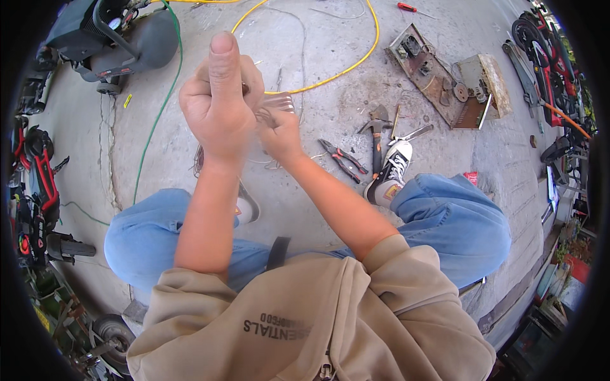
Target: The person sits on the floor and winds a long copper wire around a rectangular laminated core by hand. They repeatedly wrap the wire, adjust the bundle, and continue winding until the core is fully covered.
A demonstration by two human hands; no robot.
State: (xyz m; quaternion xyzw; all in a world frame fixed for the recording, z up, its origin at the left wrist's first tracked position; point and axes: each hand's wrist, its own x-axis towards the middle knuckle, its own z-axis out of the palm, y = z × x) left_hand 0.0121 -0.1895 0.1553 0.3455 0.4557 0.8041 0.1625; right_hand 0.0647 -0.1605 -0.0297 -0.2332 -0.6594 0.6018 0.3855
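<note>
My left hand [219, 111] is raised above the concrete, its thumb pointing up and its fingers curled. A small dark bit shows at those fingers; what they grip is mostly hidden. Close beside it, my right hand [281, 134] is closed on a shiny, copper-brown bundle of strands [279, 101], which looks like wire and is partly covered by both hands. Thin loose reddish strands [198, 162] show below my left hand. Pliers [343, 160] with red and black handles lie to the right of my hands, beside a claw hammer [377, 141].
An opened rusty metal case [438, 82] with inner parts lies at the far right, near a red screwdriver [412, 7]. A yellow hose [356, 63] and green hose [166, 101] cross the floor. A black air compressor [146, 41] stands far left. A wrench [416, 132] lies near my shoe.
</note>
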